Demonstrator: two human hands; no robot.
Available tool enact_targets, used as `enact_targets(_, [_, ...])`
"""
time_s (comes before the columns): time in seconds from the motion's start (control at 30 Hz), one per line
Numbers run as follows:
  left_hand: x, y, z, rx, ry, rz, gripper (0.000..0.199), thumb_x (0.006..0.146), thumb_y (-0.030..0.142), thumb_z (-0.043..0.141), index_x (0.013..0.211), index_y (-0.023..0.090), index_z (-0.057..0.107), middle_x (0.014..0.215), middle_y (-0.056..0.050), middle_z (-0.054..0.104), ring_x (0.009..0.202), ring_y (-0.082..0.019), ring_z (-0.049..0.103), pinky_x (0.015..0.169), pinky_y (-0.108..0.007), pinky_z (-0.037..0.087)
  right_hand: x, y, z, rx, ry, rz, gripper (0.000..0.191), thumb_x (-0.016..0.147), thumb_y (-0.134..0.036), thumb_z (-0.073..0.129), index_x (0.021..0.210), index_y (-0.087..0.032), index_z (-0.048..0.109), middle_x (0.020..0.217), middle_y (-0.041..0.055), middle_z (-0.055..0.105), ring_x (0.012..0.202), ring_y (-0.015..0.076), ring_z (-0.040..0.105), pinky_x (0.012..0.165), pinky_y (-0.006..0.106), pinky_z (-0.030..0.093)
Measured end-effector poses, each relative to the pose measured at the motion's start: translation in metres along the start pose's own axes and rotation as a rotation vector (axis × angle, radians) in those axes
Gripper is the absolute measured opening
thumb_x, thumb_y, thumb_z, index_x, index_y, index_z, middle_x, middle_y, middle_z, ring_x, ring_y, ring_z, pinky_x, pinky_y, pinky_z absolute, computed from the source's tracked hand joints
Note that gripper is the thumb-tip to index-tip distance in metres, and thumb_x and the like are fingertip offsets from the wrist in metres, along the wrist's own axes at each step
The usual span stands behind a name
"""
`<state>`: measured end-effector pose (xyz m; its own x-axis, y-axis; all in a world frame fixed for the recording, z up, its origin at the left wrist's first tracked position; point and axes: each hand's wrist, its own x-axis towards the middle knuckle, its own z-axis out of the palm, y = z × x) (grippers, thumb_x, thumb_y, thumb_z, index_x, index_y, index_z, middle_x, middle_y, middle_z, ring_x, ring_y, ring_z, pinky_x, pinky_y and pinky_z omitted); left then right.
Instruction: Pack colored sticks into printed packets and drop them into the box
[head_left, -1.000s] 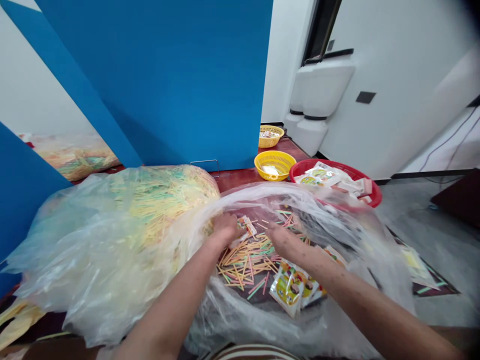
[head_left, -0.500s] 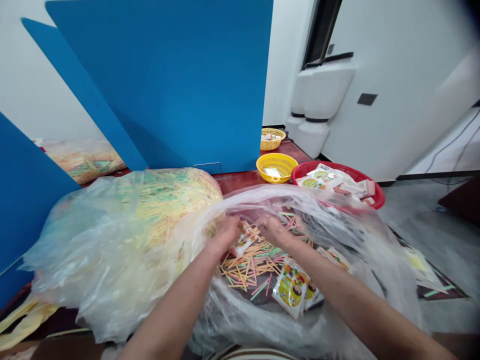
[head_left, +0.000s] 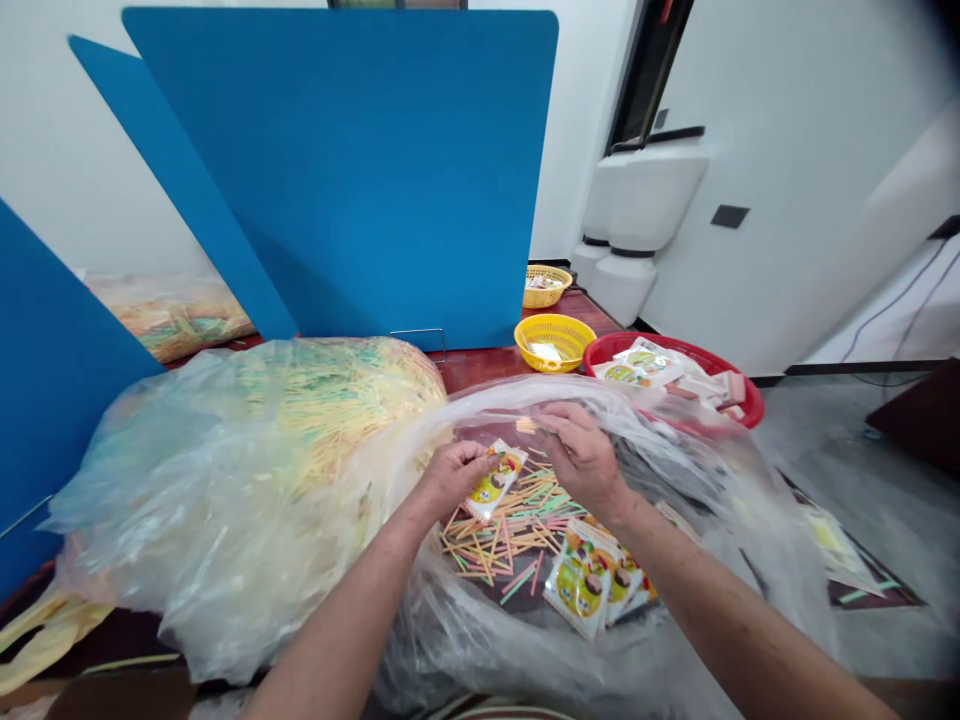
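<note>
Your left hand [head_left: 448, 478] is clamped on one packet [head_left: 495, 482], fingers and thumb closed on its upper left part, and holds it tilted over the loose sticks [head_left: 499, 540]. Your right hand [head_left: 586, 468] is raised just beyond the packet, its fingertips pinched together on one small bunch [head_left: 526, 425] of pale pieces; you have too many overlapping there to count. Your two hands are apart, with the packet and bunch between them.

The loose sticks, yellow, pink and green, lie in the mouth of one clear bag [head_left: 517, 645], too many to count. At least three more packets [head_left: 581, 582] overlap to the right of them, near your right forearm. To your left is one large filled bag [head_left: 330, 400] of sticks.

Beyond, on the red-brown surface [head_left: 480, 368], you have two yellow baskets [head_left: 559, 362], one nearer than the other, and one red basket [head_left: 752, 400] holding several packets. Three blue panels [head_left: 360, 180] stand upright behind and to the left.
</note>
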<state>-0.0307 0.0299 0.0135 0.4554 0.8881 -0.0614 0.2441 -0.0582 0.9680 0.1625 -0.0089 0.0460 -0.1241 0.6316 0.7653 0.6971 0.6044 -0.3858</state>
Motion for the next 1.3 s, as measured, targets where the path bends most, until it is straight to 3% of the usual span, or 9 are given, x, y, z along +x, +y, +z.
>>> enact_targets(0.17, [-0.016,0.006,-0.005,0.204,0.012,0.187,0.039,0.081,0.047,0.047,0.067,0.015,0.061,0.058,0.000,0.054,0.054,-0.010,0.045,0.050,-0.020,0.034,-0.007,-0.006,-0.002,-0.020,-0.203,-0.236,0.027,0.085,-0.012,0.038,0.099,-0.018,0.060,0.092,0.0091,0.061,0.090,0.0178,0.057,0.079,0.032,0.049])
enact_targets(0.3, [-0.026,0.010,-0.007,0.519,-0.010,0.424,0.032,0.086,0.038,0.042,0.080,0.019,0.067,0.067,-0.003,0.061,0.066,-0.014,0.051,0.066,-0.025,0.036,-0.004,-0.012,-0.010,0.020,-0.402,-0.312,0.026,0.085,-0.010,0.037,0.096,-0.019,0.059,0.091,0.0076,0.061,0.090,0.0159,0.056,0.076,0.030,0.050])
enact_targets(0.43, [-0.035,0.014,-0.003,0.513,0.004,0.545,0.029,0.088,0.031,0.039,0.087,0.018,0.065,0.077,-0.005,0.063,0.074,-0.016,0.052,0.074,-0.028,0.035,0.010,-0.023,-0.024,0.080,-0.378,-0.309,0.023,0.086,-0.012,0.039,0.099,-0.018,0.057,0.094,0.0085,0.058,0.089,0.0154,0.056,0.072,0.029,0.050])
enact_targets(0.67, [-0.041,0.011,0.004,0.322,0.127,0.517,0.029,0.089,0.031,0.038,0.085,0.017,0.064,0.077,-0.005,0.062,0.076,-0.017,0.052,0.081,-0.031,0.036,0.009,-0.055,-0.036,-0.151,-0.457,-0.458,0.034,0.085,-0.007,0.028,0.100,-0.018,0.057,0.089,0.0082,0.060,0.084,0.0165,0.056,0.073,0.029,0.050])
enact_targets(0.8, [-0.047,0.009,0.008,0.271,0.047,0.538,0.025,0.088,0.030,0.041,0.090,0.018,0.064,0.084,-0.004,0.064,0.086,-0.017,0.054,0.094,-0.034,0.030,0.013,-0.066,-0.036,-0.069,-0.447,-0.444,0.032,0.083,-0.004,0.031,0.098,-0.017,0.056,0.088,0.0083,0.060,0.086,0.0162,0.056,0.071,0.027,0.050])
enact_targets(0.87, [-0.049,0.009,0.012,0.185,-0.005,0.477,0.028,0.088,0.033,0.040,0.089,0.017,0.063,0.084,-0.005,0.062,0.086,-0.017,0.053,0.087,-0.031,0.035,0.016,-0.067,-0.035,-0.047,-0.416,-0.453,0.030,0.083,-0.004,0.031,0.097,-0.015,0.056,0.087,0.0088,0.059,0.087,0.0160,0.055,0.072,0.027,0.050])
enact_targets(1.0, [-0.049,0.006,0.019,-0.110,-0.014,0.310,0.035,0.087,0.042,0.040,0.084,0.014,0.061,0.076,-0.003,0.057,0.073,-0.014,0.051,0.069,-0.025,0.041,0.010,-0.067,-0.030,-0.237,-0.394,-0.536,0.023,0.087,-0.008,0.037,0.093,-0.011,0.059,0.089,0.0100,0.059,0.081,0.0170,0.055,0.069,0.030,0.050])
enact_targets(1.17, [-0.050,0.003,0.019,-0.354,-0.078,0.198,0.036,0.084,0.045,0.046,0.088,0.012,0.062,0.076,-0.003,0.057,0.071,-0.013,0.050,0.064,-0.023,0.042,-0.005,-0.067,-0.028,-0.227,-0.324,-0.680,0.016,0.082,-0.004,0.048,0.091,-0.008,0.060,0.091,0.0106,0.061,0.086,0.0199,0.055,0.074,0.034,0.050])
enact_targets(1.3, [-0.053,0.003,0.016,-0.404,-0.105,0.179,0.035,0.083,0.043,0.048,0.092,0.012,0.064,0.075,-0.002,0.058,0.067,-0.012,0.050,0.062,-0.022,0.041,-0.008,-0.066,-0.029,-0.150,-0.373,-0.660,0.019,0.082,-0.003,0.047,0.096,-0.008,0.059,0.095,0.0108,0.060,0.089,0.0201,0.054,0.077,0.034,0.050])
